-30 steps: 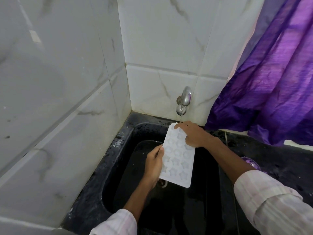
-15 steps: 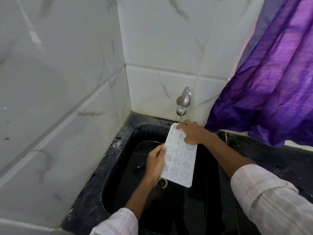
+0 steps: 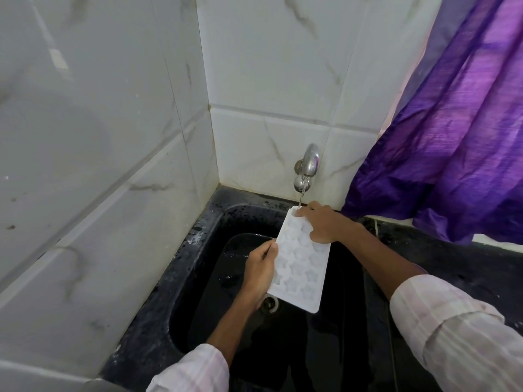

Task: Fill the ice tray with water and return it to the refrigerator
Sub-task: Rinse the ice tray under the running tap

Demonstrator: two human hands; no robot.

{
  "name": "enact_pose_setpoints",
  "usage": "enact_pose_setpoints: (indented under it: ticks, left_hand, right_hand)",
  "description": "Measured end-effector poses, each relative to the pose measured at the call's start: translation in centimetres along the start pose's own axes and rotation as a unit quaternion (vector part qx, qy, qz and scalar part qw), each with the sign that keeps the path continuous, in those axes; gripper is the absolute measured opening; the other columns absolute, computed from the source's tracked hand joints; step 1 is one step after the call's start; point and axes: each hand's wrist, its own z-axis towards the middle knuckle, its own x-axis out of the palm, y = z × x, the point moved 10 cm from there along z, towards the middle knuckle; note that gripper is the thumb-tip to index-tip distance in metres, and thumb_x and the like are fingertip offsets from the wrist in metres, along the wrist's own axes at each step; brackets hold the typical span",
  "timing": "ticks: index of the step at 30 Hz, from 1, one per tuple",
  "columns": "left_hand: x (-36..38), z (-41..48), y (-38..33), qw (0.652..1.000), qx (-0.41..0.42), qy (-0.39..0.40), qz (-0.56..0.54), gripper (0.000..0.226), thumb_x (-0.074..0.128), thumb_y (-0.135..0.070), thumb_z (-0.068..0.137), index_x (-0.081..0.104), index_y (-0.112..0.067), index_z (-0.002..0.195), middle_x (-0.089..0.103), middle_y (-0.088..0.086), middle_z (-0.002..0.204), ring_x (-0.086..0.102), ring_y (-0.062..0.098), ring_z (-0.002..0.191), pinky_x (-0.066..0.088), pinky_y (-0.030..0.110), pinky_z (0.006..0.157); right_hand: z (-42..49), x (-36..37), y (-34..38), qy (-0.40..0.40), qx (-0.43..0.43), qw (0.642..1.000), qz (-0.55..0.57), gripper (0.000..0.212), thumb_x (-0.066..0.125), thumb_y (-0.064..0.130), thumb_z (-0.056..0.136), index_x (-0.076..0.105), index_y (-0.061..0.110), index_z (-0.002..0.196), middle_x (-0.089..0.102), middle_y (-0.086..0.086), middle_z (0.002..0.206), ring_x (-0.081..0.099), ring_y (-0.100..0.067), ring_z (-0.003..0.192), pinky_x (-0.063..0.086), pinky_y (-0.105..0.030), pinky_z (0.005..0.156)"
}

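A white ice tray [image 3: 300, 267] with star-shaped cells hangs over the black sink [image 3: 198, 278], its far end tilted up under the tap [image 3: 308, 165]. A thin stream of water [image 3: 301, 197] runs from the tap onto the tray's far end. My left hand [image 3: 260, 270] grips the tray's left long edge. My right hand [image 3: 322, 222] holds the far right corner, fingers over the top cells.
White marble-look tiled walls close in on the left and behind the sink. A purple curtain [image 3: 452, 137] hangs at the right over the dark counter [image 3: 452, 264]. The drain [image 3: 268, 302] sits just below the tray's near end.
The tray has shifted slightly toward the tap and both hands moved with it. The water stream now looks stronger and lands on the tray's far end.
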Motion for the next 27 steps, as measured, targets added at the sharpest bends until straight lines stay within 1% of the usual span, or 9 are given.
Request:
enact_pose_setpoints:
  ticks: [3, 7, 11, 13, 17, 20, 22, 24, 27]
  left_hand:
    - [0.1, -0.2, 0.1, 1.0, -0.002, 0.0, -0.005, 0.032, 0.047, -0.026, 0.104, 0.074, -0.037, 0.092, 0.076, -0.004, 0.099, 0.072, 0.021, 0.097, 0.058, 0.047, 0.091]
    - [-0.2, -0.5, 0.5, 1.0, -0.005, -0.002, -0.012, 0.028, 0.047, -0.026, 0.104, 0.074, -0.032, 0.103, 0.076, -0.005, 0.1, 0.072, 0.018, 0.096, 0.06, 0.042, 0.087]
    - [0.1, -0.8, 0.9, 1.0, -0.007, -0.001, -0.024, 0.027, 0.047, -0.026, 0.105, 0.074, -0.029, 0.108, 0.076, -0.005, 0.102, 0.073, 0.015, 0.095, 0.061, 0.034, 0.083]
    - [0.4, -0.8, 0.8, 1.0, -0.003, 0.002, -0.022, 0.027, 0.048, -0.026, 0.105, 0.074, -0.03, 0.108, 0.076, -0.007, 0.102, 0.073, 0.013, 0.096, 0.06, 0.034, 0.085]
    - [0.6, -0.6, 0.5, 1.0, -0.004, -0.002, -0.023, 0.028, 0.047, -0.027, 0.105, 0.073, -0.037, 0.099, 0.077, -0.007, 0.098, 0.073, 0.014, 0.093, 0.061, 0.034, 0.081]
    - [0.4, -0.5, 0.7, 1.0, -0.009, -0.004, -0.028, 0.027, 0.046, -0.027, 0.105, 0.073, -0.032, 0.101, 0.076, -0.005, 0.099, 0.073, 0.016, 0.093, 0.062, 0.035, 0.081]
    - [0.1, -0.4, 0.9, 0.999, -0.012, -0.009, -0.029, 0.027, 0.046, -0.026, 0.105, 0.072, -0.031, 0.104, 0.076, -0.005, 0.1, 0.073, 0.015, 0.093, 0.062, 0.034, 0.08]
    - [0.0, -0.1, 1.0, 0.999, -0.019, -0.015, -0.033, 0.027, 0.046, -0.026, 0.106, 0.072, -0.031, 0.104, 0.076, -0.003, 0.101, 0.073, 0.015, 0.093, 0.061, 0.032, 0.078]
    - [0.0, 0.5, 0.9, 0.999, -0.03, -0.018, -0.035, 0.029, 0.046, -0.027, 0.105, 0.073, -0.03, 0.098, 0.076, 0.0, 0.103, 0.073, 0.02, 0.095, 0.061, 0.04, 0.083]
  right_hand:
    - [-0.1, 0.2, 0.1, 0.006, -0.005, 1.0, -0.012, 0.072, 0.05, 0.012, 0.087, 0.023, 0.035, 0.149, 0.028, -0.007, 0.146, 0.037, -0.033, 0.122, 0.043, -0.042, 0.095]
    - [-0.6, 0.1, 0.2, 0.02, -0.018, 1.0, -0.008, 0.073, 0.05, 0.01, 0.087, 0.025, 0.04, 0.149, 0.023, -0.007, 0.149, 0.036, -0.031, 0.124, 0.043, -0.039, 0.098]
    - [-0.6, -0.1, -0.2, 0.012, -0.018, 1.0, -0.007, 0.069, 0.055, 0.012, 0.085, 0.032, 0.036, 0.146, 0.029, -0.006, 0.143, 0.04, -0.029, 0.12, 0.046, -0.041, 0.095]
    - [-0.5, -0.1, -0.3, 0.007, -0.014, 1.0, -0.002, 0.069, 0.056, 0.011, 0.083, 0.034, 0.032, 0.145, 0.031, -0.005, 0.142, 0.041, -0.029, 0.119, 0.047, -0.041, 0.094]
    - [-0.3, 0.3, -0.3, 0.012, -0.017, 1.0, -0.008, 0.072, 0.051, 0.008, 0.085, 0.028, 0.035, 0.148, 0.028, -0.006, 0.145, 0.036, -0.032, 0.123, 0.044, -0.043, 0.097]
    - [-0.3, 0.3, -0.4, 0.011, -0.028, 0.999, 0.044, 0.073, 0.051, 0.004, 0.084, 0.031, 0.032, 0.148, 0.026, -0.008, 0.147, 0.034, -0.031, 0.128, 0.04, -0.035, 0.101]
    - [-0.5, -0.2, -0.3, -0.023, -0.034, 0.992, 0.118, 0.066, 0.052, -0.002, 0.082, 0.039, 0.018, 0.144, 0.032, -0.01, 0.144, 0.036, -0.028, 0.13, 0.035, -0.025, 0.1]
    - [-0.8, -0.6, -0.5, -0.077, -0.023, 0.981, 0.175, 0.057, 0.051, -0.007, 0.08, 0.045, 0.01, 0.134, 0.039, -0.011, 0.14, 0.039, -0.024, 0.128, 0.032, -0.021, 0.095]
    - [-0.9, -0.5, -0.5, -0.128, -0.023, 0.968, 0.214, 0.047, 0.048, -0.008, 0.078, 0.05, 0.01, 0.122, 0.044, -0.009, 0.134, 0.043, -0.024, 0.124, 0.038, -0.031, 0.098]
